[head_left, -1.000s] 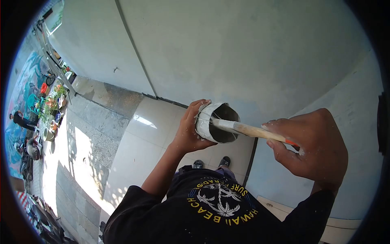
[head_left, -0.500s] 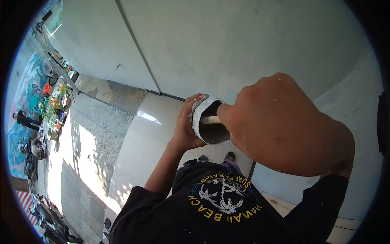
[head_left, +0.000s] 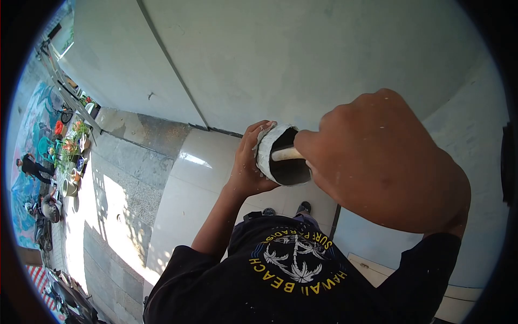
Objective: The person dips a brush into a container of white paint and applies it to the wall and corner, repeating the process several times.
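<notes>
My left hand is wrapped round the side of a paint can whose rim is crusted with white paint. The can is tilted, its dark mouth facing me. In my right fist is a pale, wooden-looking stick that reaches into the can's mouth. What its far end is like stays hidden inside the can. White specks dot the backs of both hands.
A pale wall rises close in front of me. Tiled floor lies underfoot, with paving beyond it. To the left are potted plants, a ladder, motorcycles and a person in dark clothes.
The stick's angle in the can has shifted, and more of it shows. My right hand has moved slightly up and right. The left hand still holds the can.
</notes>
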A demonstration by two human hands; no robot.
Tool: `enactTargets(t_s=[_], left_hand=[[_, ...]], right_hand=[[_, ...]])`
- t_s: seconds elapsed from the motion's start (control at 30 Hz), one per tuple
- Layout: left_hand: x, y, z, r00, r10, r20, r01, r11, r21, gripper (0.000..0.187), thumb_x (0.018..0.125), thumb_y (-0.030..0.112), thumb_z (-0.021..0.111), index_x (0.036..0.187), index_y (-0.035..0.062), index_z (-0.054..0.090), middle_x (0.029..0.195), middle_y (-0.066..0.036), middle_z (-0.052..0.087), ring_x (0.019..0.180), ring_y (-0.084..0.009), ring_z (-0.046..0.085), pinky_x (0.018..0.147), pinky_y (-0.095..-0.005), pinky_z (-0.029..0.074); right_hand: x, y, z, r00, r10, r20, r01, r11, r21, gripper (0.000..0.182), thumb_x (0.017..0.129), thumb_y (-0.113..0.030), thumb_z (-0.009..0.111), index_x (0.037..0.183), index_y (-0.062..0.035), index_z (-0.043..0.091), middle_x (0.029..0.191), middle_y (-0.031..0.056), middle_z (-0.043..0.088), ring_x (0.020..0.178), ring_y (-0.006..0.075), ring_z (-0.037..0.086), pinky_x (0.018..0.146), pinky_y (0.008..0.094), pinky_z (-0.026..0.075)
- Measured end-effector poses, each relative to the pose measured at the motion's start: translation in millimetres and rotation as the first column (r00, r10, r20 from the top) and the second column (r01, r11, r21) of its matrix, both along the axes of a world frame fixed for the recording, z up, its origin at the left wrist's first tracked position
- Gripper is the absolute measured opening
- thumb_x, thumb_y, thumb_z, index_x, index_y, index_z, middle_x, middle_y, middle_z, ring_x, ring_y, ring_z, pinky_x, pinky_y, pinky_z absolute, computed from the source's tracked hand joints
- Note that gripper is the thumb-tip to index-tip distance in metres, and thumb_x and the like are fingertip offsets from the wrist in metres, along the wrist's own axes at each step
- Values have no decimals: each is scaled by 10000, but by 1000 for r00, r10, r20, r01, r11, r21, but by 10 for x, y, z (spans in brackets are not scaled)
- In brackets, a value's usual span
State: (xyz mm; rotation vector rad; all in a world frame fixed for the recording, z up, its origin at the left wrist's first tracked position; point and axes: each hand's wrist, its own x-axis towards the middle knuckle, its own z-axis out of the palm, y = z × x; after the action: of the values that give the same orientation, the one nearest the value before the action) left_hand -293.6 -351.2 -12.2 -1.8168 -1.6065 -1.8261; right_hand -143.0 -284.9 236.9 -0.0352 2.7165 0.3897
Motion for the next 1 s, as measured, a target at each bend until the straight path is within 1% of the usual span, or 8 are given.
enactTargets(t_s=[0.07, 0.1, 0.17, 0.7, 0.8, 0.87, 0.9, 1.0], left_hand=[[-7, 15, -57, 997, -8, 83, 12, 999, -50, 1008, 503, 274, 893, 1329, 12, 378, 1264, -198, 505, 1169, -366, 519, 972, -441, 434], [-15, 33, -84, 988, -47, 150, 54, 997, -46, 1018, 511, 284, 894, 1334, 0, 366, 1271, -211, 496, 1166, -366, 521, 977, -437, 430], [-25, 40, -31, 988, -56, 145, 65, 996, -59, 1014, 517, 280, 892, 1333, -5, 362, 1272, -214, 497, 1166, -359, 526, 983, -433, 427], [97, 275, 243, 953, -164, 255, 195, 976, -98, 916, 580, 254, 880, 1301, -41, 397, 1186, -175, 578, 1101, -254, 592, 942, -363, 475], [115, 340, 224, 955, -156, 252, 186, 977, -101, 895, 584, 214, 866, 1302, -24, 387, 1156, -155, 597, 1068, -237, 608, 924, -356, 484], [126, 372, 203, 960, -155, 233, 183, 978, -102, 888, 585, 177, 854, 1307, -8, 372, 1128, -137, 614, 1035, -222, 623, 906, -350, 493], [135, 390, 176, 949, -165, 270, 199, 974, -107, 902, 588, 204, 865, 1310, -21, 373, 1164, -151, 590, 1069, -236, 606, 923, -358, 483], [175, 440, 163, 934, -174, 311, 213, 972, -96, 928, 590, 218, 876, 1322, -27, 361, 1207, -164, 562, 1110, -247, 585, 937, -364, 474]], right_hand=[[130, -148, 82, 925, 51, -376, 64, 956, 287, 114, 737, -151, 683, 806, -70, 643, 598, 56, 587, 499, 201, 559, 490, 340, 387], [176, -60, 127, 925, 48, -376, 67, 956, 287, 114, 737, -151, 683, 806, -70, 643, 598, 56, 587, 499, 201, 559, 490, 340, 387], [315, 193, 210, 896, -53, -442, 7, 994, -105, 142, 735, -159, 689, 841, -72, 651, 600, 58, 571, 494, 214, 522, 497, 361, 357], [648, 513, 10, 745, -151, -650, 116, 989, -96, 205, 706, -88, 724, 894, -22, 681, 640, 91, 620, 488, 209, 549, 486, 313, 409], [775, 627, -44, 671, -211, -711, 101, 976, -195, 220, 705, -46, 711, 918, -2, 682, 685, 118, 649, 517, 194, 584, 513, 290, 437], [886, 763, -131, 601, -484, -636, 101, 835, -541, 188, 738, -54, 680, 913, 13, 675, 688, 101, 648, 520, 156, 567, 519, 265, 432], [955, 864, -224, 597, -487, -637, 107, 836, -539, 188, 738, -54, 680, 913, 13, 675, 688, 101, 648, 520, 156, 567, 519, 265, 432], [1246, 1167, -600, 309, -764, -566, -25, 589, -808, 225, 825, -169, 649, 933, 29, 646, 596, 31, 536, 488, 72, 421, 486, 236, 356]])
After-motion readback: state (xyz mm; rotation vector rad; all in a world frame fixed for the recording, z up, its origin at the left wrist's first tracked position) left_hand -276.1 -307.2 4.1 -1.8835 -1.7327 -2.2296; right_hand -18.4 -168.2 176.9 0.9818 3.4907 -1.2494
